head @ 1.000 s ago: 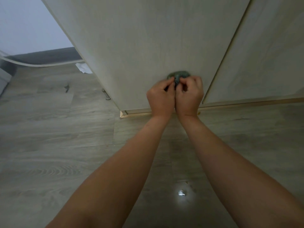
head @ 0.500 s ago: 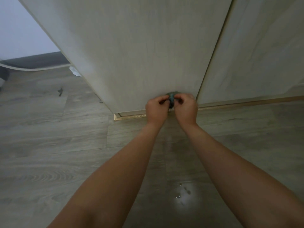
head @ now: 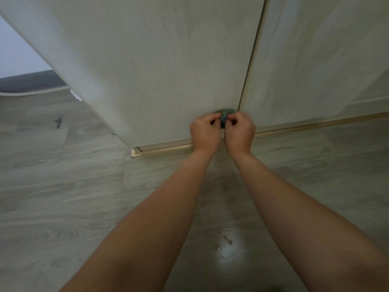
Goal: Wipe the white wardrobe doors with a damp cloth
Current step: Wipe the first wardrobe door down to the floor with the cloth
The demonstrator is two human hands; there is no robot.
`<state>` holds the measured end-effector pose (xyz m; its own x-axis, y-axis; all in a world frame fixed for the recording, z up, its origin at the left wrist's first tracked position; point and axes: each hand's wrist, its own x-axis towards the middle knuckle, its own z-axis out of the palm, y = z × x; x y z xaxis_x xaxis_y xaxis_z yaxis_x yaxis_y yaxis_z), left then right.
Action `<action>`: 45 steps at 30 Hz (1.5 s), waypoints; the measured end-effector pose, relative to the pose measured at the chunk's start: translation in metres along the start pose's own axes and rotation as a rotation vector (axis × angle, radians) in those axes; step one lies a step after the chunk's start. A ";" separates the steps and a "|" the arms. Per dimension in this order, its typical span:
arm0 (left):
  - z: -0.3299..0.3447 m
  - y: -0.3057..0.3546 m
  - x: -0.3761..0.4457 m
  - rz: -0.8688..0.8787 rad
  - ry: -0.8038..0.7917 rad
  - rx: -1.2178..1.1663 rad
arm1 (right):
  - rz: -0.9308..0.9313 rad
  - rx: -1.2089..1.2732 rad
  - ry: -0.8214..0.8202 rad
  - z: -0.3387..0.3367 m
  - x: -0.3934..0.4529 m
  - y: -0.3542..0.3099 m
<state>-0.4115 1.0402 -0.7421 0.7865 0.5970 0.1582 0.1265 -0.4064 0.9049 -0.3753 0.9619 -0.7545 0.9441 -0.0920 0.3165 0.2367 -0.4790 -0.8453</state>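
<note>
Above the grey wood-grain plank floor (head: 63, 186), glossy where light pooled, the wardrobe doors (head: 168, 60) looked matt pale laminate, edged below by a brassy metal strip (head: 164, 149).

Grey wood-plank floor (head: 63, 186); small dark scrap (head: 58, 122) far left, white paper bit (head: 76, 95) by wardrobe, wet spot (head: 228, 248) near.

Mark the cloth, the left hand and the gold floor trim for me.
cloth (head: 224, 114): head view, green bunch showing above the knuckles.
left hand (head: 205, 132): head view, back of the hand.
gold floor trim (head: 162, 149): head view, strip under the door.
</note>
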 end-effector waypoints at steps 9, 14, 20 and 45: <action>-0.001 0.039 0.003 0.066 0.004 -0.229 | -0.261 0.019 0.183 -0.025 0.029 -0.020; 0.013 0.004 -0.010 -0.085 -0.167 -0.082 | 0.021 -0.041 0.041 -0.007 0.008 0.012; 0.010 -0.017 -0.016 -0.168 -0.323 -0.124 | 0.160 -0.119 -0.084 0.001 0.002 0.025; -0.019 -0.044 -0.011 -0.215 -0.214 0.067 | 0.457 0.048 -0.314 0.008 -0.019 0.029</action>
<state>-0.4370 1.0650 -0.7756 0.8457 0.5182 -0.1272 0.3376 -0.3351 0.8796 -0.3846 0.9565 -0.7879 0.9745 -0.0130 -0.2241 -0.2096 -0.4103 -0.8875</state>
